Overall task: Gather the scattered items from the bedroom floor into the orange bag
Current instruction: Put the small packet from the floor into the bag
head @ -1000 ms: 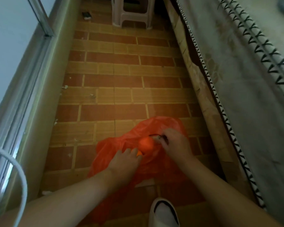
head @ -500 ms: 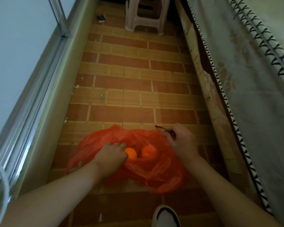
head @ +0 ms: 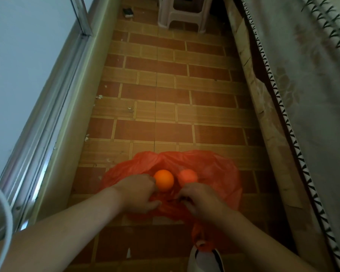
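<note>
The orange plastic bag lies crumpled on the tiled floor below me. A bright orange ball rests on it, bare. A second round orange thing sits just to its right, seemingly under the bag's thin film. My left hand grips the bag's near edge, its fingers touching the left side of the bright ball. My right hand pinches the bag's plastic close in front of the second ball, together with a thin dark item I cannot make out.
A bed with a patterned sheet fills the right side. A wall with a metal window frame runs along the left. A plastic stool and a small dark object stand at the far end. My shoe is at the bottom.
My right hand has come down from the bag's far rim to its near edge. The bag has spread wider and the bright ball now lies more exposed beside my left hand.
</note>
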Motion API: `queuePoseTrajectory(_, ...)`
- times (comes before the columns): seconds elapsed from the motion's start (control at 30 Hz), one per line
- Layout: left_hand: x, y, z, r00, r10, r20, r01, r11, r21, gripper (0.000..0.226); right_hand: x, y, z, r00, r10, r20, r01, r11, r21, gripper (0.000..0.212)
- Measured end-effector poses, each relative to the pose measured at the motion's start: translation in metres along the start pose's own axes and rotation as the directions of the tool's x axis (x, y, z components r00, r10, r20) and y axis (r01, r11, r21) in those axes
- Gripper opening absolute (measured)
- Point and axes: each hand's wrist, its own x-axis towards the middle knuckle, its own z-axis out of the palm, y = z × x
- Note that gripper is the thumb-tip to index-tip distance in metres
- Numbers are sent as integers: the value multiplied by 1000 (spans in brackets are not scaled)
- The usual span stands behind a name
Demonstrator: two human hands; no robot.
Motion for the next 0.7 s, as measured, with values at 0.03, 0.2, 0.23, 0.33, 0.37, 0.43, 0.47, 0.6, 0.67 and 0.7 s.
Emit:
queuePoseTrajectory(0.03, 2, 0, -1, 1000, -3, -13, 3, 1000, -12, 57, -3, 2, 1, 999, 25, 25, -25, 1000, 2, 27)
queuePoseTrajectory(0.2, 6, 4, -2, 999, 20, -32, -19, 1000, 20, 51, 5, 0, -3, 991, 122, 54, -117, 988, -98, 45)
queuePoseTrajectory(0.23, 7, 5, -4, 998, 20, -56, -19, 1000, 23, 47, 7, -1, -3, 992, 121, 28, -117, 984, -133, 44)
queuePoseTrajectory(0.33, 9, 7, -10, 983, 29, -181, -21, 999, 45, 35, 10, -1, -3, 993, 98, -63, -108, 978, -180, 36)
queuePoseTrajectory(0.37, 9, 6, -11, 972, 30, -232, -11, 997, 82, 31, 9, 0, -3, 990, 107, -88, -121, 976, -181, 33)
queuePoseTrajectory(0.43, 10, 3, -12, 942, -1, -336, 54, 987, 149, 28, 3, 1, -8, 977, 160, -143, -183, 969, -169, 30)
queuePoseTrajectory(0.47, 9, 3, -13, 926, -48, -375, 113, 982, 153, 32, 0, 2, -11, 965, 198, -173, -225, 962, -154, 31)
queuePoseTrajectory(0.6, 4, 8, -22, 864, -406, -299, 450, 888, 94, 67, -16, 6, -24, 918, 368, -147, -382, 920, -83, 54)
queuePoseTrajectory(0.67, 2, 9, -24, 825, -531, -195, 557, 821, 124, 87, -25, 3, -29, 927, 369, -67, -374, 922, -97, 71)
queuePoseTrajectory(0.7, 2, 9, -24, 806, -574, -143, 591, 793, 145, 96, -29, 1, -31, 942, 336, -29, -337, 935, -112, 76)
